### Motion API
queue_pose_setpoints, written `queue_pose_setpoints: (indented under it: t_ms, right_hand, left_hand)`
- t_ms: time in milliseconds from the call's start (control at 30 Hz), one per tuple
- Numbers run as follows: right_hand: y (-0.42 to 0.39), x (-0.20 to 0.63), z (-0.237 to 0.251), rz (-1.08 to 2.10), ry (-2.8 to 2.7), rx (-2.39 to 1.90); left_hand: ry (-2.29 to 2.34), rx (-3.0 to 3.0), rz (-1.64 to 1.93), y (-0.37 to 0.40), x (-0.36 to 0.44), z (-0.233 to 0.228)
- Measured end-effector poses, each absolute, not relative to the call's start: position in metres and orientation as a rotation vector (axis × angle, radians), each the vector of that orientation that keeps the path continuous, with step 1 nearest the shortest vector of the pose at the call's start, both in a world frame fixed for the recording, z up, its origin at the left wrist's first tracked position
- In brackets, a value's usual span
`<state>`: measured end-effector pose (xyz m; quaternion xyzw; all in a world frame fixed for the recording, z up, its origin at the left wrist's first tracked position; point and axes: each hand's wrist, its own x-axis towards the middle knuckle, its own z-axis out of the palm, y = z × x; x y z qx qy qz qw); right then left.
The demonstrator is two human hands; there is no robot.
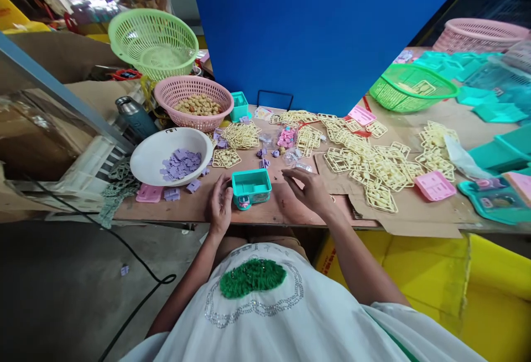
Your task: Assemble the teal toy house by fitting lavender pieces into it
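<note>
A small teal plastic box [251,186] sits open-side up at the near edge of the wooden table [290,215], directly in front of the seated person. The left hand [220,205] rests against the box's left wall, fingers together and curled on that side rather than wrapped around it. The right hand [309,187] lies just right of the box, fingers slightly apart and bent; whether the fingertips pinch a small part cannot be told. The box appears to be light, rigid moulded plastic with thin walls, probably smooth to the touch; it is best taken by two opposite side walls, since the rim may flex. Count: one teal box at hand, one white bowl [171,155] holding many purple pieces [181,163], one pink basket [193,102] of tan pieces, two green baskets [153,42], and cream-coloured part frames [373,165] too numerous and overlapped to count, spread across the right half of the table.
</note>
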<state>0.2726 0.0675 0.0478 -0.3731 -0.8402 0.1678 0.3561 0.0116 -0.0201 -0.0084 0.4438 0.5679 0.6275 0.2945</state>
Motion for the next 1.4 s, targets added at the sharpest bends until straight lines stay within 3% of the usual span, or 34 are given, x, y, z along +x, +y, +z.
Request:
queue_pose_setpoints:
  t_ms: [400, 767, 1067, 1400]
  right_hand:
    - [0.080, 0.276, 0.061, 0.492, -2.050, -0.968]
    - [0.239, 0.239, 0.095, 0.438, -2.090, -1.364]
    - [0.323, 0.165, 0.074, 0.279, -2.395, -1.741]
    - [0.367, 0.145, 0.049, 0.095, -2.387, -1.978]
  left_hand:
    - [1.638, 1.327, 1.514, -0.021, 0.006, -0.019]
    - [1.657, 1.276, 1.542, -0.020, 0.006, -0.029]
    - [1.689, 1.296, 1.560, -0.020, 0.006, -0.031]
    - [1.710, 1.228, 1.494, -0.020, 0.007, -0.031]
